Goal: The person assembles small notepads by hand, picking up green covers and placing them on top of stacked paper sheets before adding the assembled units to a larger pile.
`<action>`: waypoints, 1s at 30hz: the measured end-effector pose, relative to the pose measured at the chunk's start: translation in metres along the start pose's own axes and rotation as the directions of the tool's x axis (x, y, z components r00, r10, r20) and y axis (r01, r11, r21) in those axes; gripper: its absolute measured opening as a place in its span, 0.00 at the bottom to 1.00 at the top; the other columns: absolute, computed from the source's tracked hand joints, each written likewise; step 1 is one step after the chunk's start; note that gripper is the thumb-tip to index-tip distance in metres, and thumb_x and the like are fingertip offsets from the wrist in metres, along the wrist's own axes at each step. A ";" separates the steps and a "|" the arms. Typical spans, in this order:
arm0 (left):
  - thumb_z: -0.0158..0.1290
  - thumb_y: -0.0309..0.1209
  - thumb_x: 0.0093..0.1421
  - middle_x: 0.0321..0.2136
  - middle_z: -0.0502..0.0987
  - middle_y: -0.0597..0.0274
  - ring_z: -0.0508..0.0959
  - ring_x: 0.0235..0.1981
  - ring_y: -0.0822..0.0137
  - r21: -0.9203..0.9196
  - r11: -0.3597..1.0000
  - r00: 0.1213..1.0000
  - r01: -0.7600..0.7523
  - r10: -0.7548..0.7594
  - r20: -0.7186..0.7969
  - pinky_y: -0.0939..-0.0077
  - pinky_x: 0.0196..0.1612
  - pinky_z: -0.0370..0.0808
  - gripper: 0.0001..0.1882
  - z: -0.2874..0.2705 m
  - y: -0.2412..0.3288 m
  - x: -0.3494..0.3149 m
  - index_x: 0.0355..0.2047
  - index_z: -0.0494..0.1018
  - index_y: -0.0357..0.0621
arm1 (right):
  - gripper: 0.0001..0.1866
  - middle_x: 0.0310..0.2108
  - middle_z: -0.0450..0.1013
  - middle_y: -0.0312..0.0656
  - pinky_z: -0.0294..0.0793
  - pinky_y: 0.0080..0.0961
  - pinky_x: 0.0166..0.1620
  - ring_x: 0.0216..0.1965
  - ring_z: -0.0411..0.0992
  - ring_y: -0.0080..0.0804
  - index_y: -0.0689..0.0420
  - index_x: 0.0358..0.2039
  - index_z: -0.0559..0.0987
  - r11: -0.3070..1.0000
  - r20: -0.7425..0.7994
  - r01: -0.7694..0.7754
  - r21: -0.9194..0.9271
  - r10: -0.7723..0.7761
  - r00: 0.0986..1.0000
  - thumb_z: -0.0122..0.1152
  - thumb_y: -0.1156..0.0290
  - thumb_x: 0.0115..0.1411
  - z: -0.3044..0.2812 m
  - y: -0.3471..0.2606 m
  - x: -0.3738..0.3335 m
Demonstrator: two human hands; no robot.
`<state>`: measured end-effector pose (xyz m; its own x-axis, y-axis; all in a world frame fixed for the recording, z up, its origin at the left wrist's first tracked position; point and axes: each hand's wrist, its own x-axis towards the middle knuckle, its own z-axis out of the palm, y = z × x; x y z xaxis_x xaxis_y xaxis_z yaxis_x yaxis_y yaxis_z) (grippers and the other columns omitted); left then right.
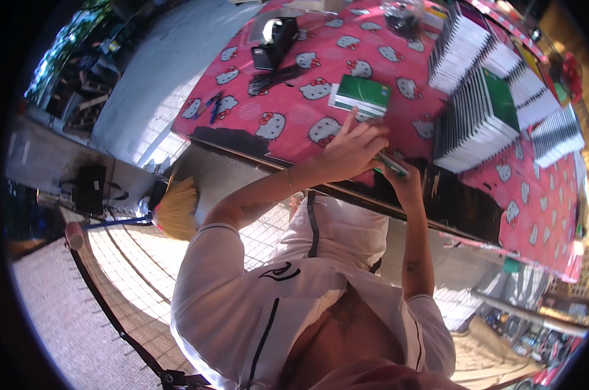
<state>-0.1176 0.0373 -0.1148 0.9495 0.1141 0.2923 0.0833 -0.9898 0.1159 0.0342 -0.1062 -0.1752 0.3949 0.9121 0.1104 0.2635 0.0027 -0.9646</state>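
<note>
My left hand [356,144] reaches over the near edge of the table, its index finger stretched toward a green-covered booklet [363,94] with a white lower edge. The other fingers of that hand are bent loosely, and I see nothing held in them. Close beside it on the right, my right hand [405,181] is closed around a thin green booklet [393,164], seen nearly edge-on. My hands partly cover this second booklet. Pale sheets show under the left side of the booklet lying on the table.
Tall stacks of spiral-bound notebooks [480,120] stand on the right of the pink patterned tablecloth [288,140]. A black tape dispenser [275,44] sits at the far left, with pens [214,107] nearer. A dark bundle in clear plastic [402,19] lies at the back. A broom [176,209] is left below.
</note>
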 end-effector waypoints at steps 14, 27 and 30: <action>0.46 0.54 0.64 0.67 0.54 0.42 0.52 0.70 0.44 0.014 1.000 0.965 -0.019 0.022 -0.262 0.32 0.65 0.46 0.41 0.056 0.035 -0.037 0.66 0.55 0.35 | 0.19 0.37 0.81 0.44 0.75 0.25 0.45 0.39 0.76 0.22 0.62 0.52 0.78 0.983 -0.063 0.180 0.029 -0.178 0.982 0.61 0.78 0.59 0.006 0.002 0.000; 0.49 0.46 0.65 0.65 0.62 0.59 0.57 0.69 0.56 -0.053 0.998 0.994 -0.015 0.009 -0.113 0.33 0.67 0.42 0.28 0.023 0.019 0.006 0.62 0.66 0.47 | 0.19 0.34 0.80 0.49 0.75 0.28 0.41 0.34 0.77 0.24 0.63 0.50 0.78 0.998 -0.002 0.042 -0.056 -0.042 0.999 0.64 0.73 0.58 0.003 0.004 0.000; 0.49 0.47 0.65 0.67 0.58 0.53 0.53 0.70 0.52 -0.041 0.999 0.975 0.021 -0.030 -0.219 0.34 0.67 0.42 0.32 0.035 0.044 -0.012 0.65 0.61 0.45 | 0.19 0.35 0.80 0.51 0.75 0.30 0.42 0.34 0.78 0.32 0.62 0.50 0.78 0.999 -0.028 0.049 0.000 -0.049 0.998 0.64 0.73 0.58 0.006 0.011 0.001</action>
<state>-0.1151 -0.0108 -0.1467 0.8572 0.1596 0.4896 0.0909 -0.9827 0.1611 0.0325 -0.1030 -0.1868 0.4060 0.8989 0.1646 0.2830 0.0476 -0.9579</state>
